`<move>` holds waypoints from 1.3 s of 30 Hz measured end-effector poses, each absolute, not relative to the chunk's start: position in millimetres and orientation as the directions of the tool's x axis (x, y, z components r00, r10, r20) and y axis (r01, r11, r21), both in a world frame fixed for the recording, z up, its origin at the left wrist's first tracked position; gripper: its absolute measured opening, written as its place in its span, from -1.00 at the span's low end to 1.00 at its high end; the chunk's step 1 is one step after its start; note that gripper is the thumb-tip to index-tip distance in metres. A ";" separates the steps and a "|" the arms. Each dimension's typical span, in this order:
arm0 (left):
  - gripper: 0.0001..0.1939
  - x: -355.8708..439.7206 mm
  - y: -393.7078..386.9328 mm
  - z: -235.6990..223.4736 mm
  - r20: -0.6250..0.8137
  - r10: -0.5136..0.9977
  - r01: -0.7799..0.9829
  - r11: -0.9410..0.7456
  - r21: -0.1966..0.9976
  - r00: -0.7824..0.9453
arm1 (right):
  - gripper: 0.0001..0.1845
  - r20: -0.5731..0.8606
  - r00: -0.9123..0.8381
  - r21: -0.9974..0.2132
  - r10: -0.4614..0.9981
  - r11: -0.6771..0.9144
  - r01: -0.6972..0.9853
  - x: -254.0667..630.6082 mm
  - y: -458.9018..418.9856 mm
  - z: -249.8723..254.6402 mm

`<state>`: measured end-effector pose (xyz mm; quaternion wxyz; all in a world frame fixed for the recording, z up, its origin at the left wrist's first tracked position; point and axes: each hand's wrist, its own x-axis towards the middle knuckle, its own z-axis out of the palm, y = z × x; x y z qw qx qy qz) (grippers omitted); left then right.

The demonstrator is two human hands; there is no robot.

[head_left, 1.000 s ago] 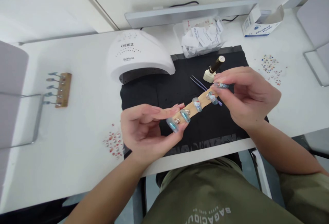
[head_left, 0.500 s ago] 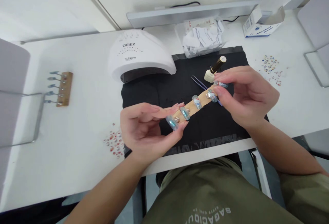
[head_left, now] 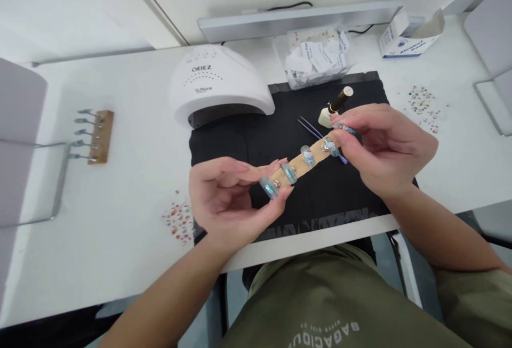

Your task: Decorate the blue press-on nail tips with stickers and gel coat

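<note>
A wooden nail display stand [head_left: 298,170] with several blue, decorated false nails on small metal posts is held up slantwise above the black mat [head_left: 224,148]. My left hand [head_left: 232,199] grips its lower left end between thumb and fingers. At the upper right end, my right hand [head_left: 390,148] pinches the stand near the last false nail [head_left: 344,128], partly covering it. Behind the stand, blue tweezers [head_left: 310,127] lie on the mat. Beside my right fingertips stands a nail polish bottle [head_left: 338,102] with a black cap, its base partly hidden.
A white nail lamp [head_left: 224,81] stands at the mat's back left. Behind the mat is a clear container of alcohol pad packets [head_left: 316,60], with an open box [head_left: 412,33] to its right. Another nail stand [head_left: 102,137] sits far left. Loose gems [head_left: 178,224] lie left, more gems [head_left: 422,103] right.
Both hands and the stand have shifted very slightly to the right, with the left end raised a touch. The grip on both ends stays the same.
</note>
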<state>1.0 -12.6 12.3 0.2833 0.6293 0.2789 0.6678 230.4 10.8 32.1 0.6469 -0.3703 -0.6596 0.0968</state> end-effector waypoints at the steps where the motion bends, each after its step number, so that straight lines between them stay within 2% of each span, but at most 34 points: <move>1: -0.26 1.0 -12.9 12.4 0.676 0.736 -0.017 -0.677 0.736 -0.049 | -0.72 0.782 0.110 -0.608 0.614 0.710 0.356 230.4 10.7 32.1; 7: -0.27 1.4 -12.4 9.4 0.675 0.735 -0.008 -0.677 0.736 -0.062 | -0.67 0.774 0.115 -0.620 0.622 0.711 0.332 231.0 10.3 31.2; 12: -0.27 1.8 -12.7 8.7 0.675 0.735 -0.003 -0.677 0.736 -0.072 | -0.75 0.766 0.124 -0.626 0.630 0.690 0.362 231.0 9.8 30.5; 18: -0.38 0.6 -14.7 14.9 0.653 0.756 -0.031 -0.655 0.755 -0.048 | -0.73 0.763 0.121 -0.627 0.635 0.681 0.377 230.6 8.7 31.8; 23: -0.28 -3.8 -8.6 9.6 0.715 0.699 -0.048 -0.715 0.698 -0.020 | -0.70 0.747 0.108 -0.642 0.656 0.669 0.375 229.6 5.8 35.3; 28: -0.21 -4.1 -6.8 8.4 0.708 0.705 -0.077 -0.708 0.702 -0.033 | -0.63 0.746 0.105 -0.645 0.658 0.674 0.360 228.9 4.5 35.4; 34: -0.27 -4.2 -7.4 9.0 0.701 0.712 -0.090 -0.701 0.707 -0.034 | -0.59 0.727 0.123 -0.671 0.676 0.660 0.337 228.1 3.8 33.4; 39: -0.19 -4.1 -5.4 9.7 0.697 0.716 -0.163 -0.691 0.704 -0.027 | -0.59 0.721 0.085 -0.665 0.688 0.653 0.362 228.7 5.8 33.9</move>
